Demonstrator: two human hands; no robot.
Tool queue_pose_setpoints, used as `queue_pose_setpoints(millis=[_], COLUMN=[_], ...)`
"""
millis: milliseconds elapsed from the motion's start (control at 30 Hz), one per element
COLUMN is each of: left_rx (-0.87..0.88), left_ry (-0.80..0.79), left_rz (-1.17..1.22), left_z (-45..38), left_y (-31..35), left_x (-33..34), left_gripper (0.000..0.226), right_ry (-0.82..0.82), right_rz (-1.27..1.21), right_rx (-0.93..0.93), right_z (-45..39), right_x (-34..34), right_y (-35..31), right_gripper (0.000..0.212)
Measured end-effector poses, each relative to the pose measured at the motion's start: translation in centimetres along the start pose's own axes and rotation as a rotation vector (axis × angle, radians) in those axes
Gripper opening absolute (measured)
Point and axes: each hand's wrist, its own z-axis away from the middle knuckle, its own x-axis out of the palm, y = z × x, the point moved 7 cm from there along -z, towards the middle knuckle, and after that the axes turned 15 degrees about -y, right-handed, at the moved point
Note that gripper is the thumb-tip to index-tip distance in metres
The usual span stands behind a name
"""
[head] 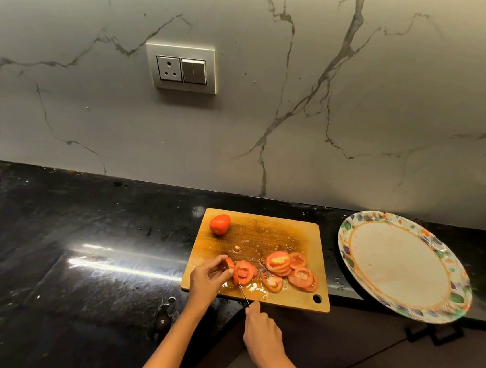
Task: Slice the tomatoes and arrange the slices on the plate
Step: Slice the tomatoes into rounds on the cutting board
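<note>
Left hand fingertips pinch the last tomato end, steadying it for the cut. Right hand curls round the handle of the knife, thin blade running in against the freshly cut slices. More slices lie piled on the right of the wet cutting board; whole tomato waits at its far left corner. Plate, bare, sits right of the board, overhanging the black counter. Marble-look wall, socket behind.
</note>
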Motion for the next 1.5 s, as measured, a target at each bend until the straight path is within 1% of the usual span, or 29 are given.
queue_pose_setpoints(millis=[100,200,333,433,500,567,667,833,1033,1233,1500], left_rx=[0.009,0.005,0.007,0.005,-0.006,0.003,0.034,-0.002,0.006,0.066,0.160], left_ry=[-0.030,-0.098,-0.139,-0.140,-0.113,-0.096,-0.115,-0.102,-0.090,-0.056,0.042], left_rz=[-0.025,-0.078,-0.175,-0.197,-0.193,-0.201,-0.247,-0.279,-0.301,-0.335,-0.284], left_z=[0.2,0.3,0.0,0.0,0.0,0.0,-0.1,-0.2,0.0,0.3,1.6], left_y=[-0.1,0.0,0.0,0.1,0.2,0.5,1.0,0.4,0.3,1.0,2.1], left_x=[0.5,1.1,1.3,1.4,1.3,1.3,1.5,1.5,2.0,1.9,1.7], left_gripper=[0.052,0.068,0.071,0.074,0.071,0.063,0.051,0.049,0.050,0.039,0.038], right_ry=[-0.094,-0.058,-0.080,-0.091,-0.095,-0.099,-0.100,-0.097,-0.114,-0.114,-0.146], right_rz=[-0.035,0.012,-0.002,0.004,0.000,-0.008,-0.027,-0.034,-0.038,-0.051,-0.120], right_rx=[0.016,0.020,0.030,0.033,0.027,0.028,0.025,0.029,0.029,0.030,0.042], right_z=[0.0,-0.1,-0.1,-0.1,-0.2,-0.2,-0.1,0.0,0.1,0.0,-1.1], right_x=[0.8,0.6,0.8,0.9,1.0,0.9,0.9,0.9,0.8,0.9,0.5], right_y=[-0.1,0.0,0.0,-0.1,-0.1,0.0,-0.1,0.0,-0.1,-0.1,-0.5], right_gripper=[0.031,0.033,0.032,0.031,0.029,0.029,0.031,0.031,0.030,0.031,0.033])
